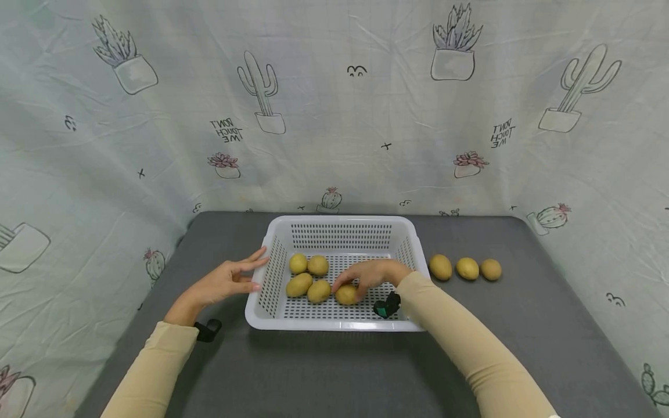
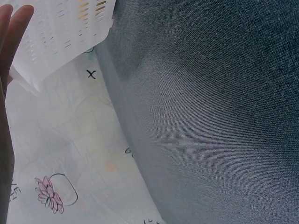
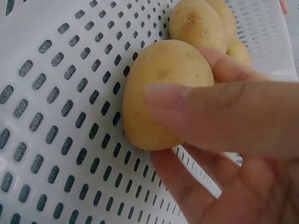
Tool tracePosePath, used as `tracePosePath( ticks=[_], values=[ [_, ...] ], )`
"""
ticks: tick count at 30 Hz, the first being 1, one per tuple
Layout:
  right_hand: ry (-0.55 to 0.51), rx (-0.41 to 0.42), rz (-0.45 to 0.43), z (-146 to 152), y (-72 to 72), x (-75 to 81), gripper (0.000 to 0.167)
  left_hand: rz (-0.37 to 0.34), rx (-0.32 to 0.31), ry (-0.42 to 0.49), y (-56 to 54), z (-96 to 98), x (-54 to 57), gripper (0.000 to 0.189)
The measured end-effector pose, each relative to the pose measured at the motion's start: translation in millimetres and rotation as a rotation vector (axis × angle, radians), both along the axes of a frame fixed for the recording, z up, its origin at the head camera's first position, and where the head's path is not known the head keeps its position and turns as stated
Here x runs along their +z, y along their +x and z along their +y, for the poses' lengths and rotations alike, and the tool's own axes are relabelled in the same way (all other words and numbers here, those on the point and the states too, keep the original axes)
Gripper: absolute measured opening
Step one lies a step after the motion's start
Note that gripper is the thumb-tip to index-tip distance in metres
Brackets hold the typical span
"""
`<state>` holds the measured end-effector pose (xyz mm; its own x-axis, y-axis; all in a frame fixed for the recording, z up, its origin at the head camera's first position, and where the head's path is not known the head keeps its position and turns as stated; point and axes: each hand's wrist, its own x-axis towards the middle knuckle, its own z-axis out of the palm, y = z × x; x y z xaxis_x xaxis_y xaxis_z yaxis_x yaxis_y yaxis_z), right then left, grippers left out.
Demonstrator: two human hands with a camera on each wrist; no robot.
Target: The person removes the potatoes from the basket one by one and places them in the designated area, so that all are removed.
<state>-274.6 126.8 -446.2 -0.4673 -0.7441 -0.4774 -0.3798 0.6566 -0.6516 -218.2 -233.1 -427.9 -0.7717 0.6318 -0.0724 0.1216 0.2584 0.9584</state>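
Note:
A white perforated plastic basket (image 1: 334, 325) lies on the dark table. Inside it my right hand (image 1: 370, 275) grips a yellow potato (image 1: 346, 294) between thumb and fingers, low over the basket floor. The right wrist view shows the thumb across the front of this potato (image 3: 161, 63). Several other potatoes (image 1: 319, 291) sit together in the left half of the basket. At the basket's left wall, my left hand (image 1: 226, 283) touches the rim with fingers spread and fairly straight. Only part of the left hand (image 2: 11, 42) shows in the left wrist view.
Three potatoes lie in a row on the table to the right of the basket, the nearest potato (image 1: 441, 267) close to its wall. A grey cloth covers the table (image 1: 334, 371). Behind and beside it hangs a pale curtain (image 1: 334, 116) printed with cacti.

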Motion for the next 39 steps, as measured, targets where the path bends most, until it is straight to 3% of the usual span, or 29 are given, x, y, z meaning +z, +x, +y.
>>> tracePosePath(
  ticks=[7,19,34,39],
  values=[
    [-0.014,-0.021,-0.016,-1,-0.6,-1.1,0.064,0.002,-0.001,-0.002,0.1,-0.1,0.3,0.07],
    [-0.013,-0.032,0.08,-1,-0.8,2.1,0.059,0.014,0.005,-0.002,0.3,0.8,0.2,0.071],
    [-0.106,-0.129,0.126,2,0.1,10.9,0.058,0.007,-0.004,0.018,1.5,0.0,0.3,0.07],
    [-0.205,-0.151,0.14,5,0.6,13.7,0.057,-0.003,-0.008,0.009,2.1,0.5,0.5,0.071]
  ],
)
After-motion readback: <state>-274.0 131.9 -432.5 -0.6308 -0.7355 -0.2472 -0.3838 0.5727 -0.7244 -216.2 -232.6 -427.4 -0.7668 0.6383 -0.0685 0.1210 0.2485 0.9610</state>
